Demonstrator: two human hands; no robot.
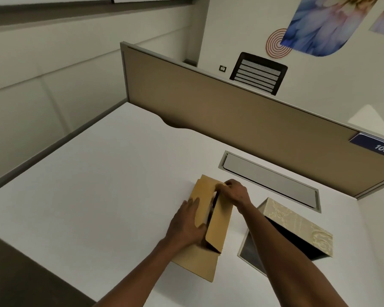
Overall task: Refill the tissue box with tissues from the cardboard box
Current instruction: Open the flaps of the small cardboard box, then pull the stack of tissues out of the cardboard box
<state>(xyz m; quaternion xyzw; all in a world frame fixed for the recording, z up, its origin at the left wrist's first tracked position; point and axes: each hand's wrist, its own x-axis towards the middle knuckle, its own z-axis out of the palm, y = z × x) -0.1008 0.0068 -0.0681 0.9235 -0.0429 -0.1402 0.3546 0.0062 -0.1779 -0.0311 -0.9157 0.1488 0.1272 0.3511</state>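
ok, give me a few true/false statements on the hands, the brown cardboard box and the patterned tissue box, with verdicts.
1. Both hands, left hand and right hand, are on the brown cardboard box. True.
2. The beige patterned tissue box sits left of the cardboard box. False: it sits to its right.
3. The tissue box shows a dark open interior. True.
4. The right hand holds a stack of tissues above the white desk. False: it grips a cardboard flap.
5. The desk sign reads 901. False: 109.

Number "109", white numerals on a dark blue rectangular plate fixed to the upper right end of the tan fabric partition panel. No other text is legible.
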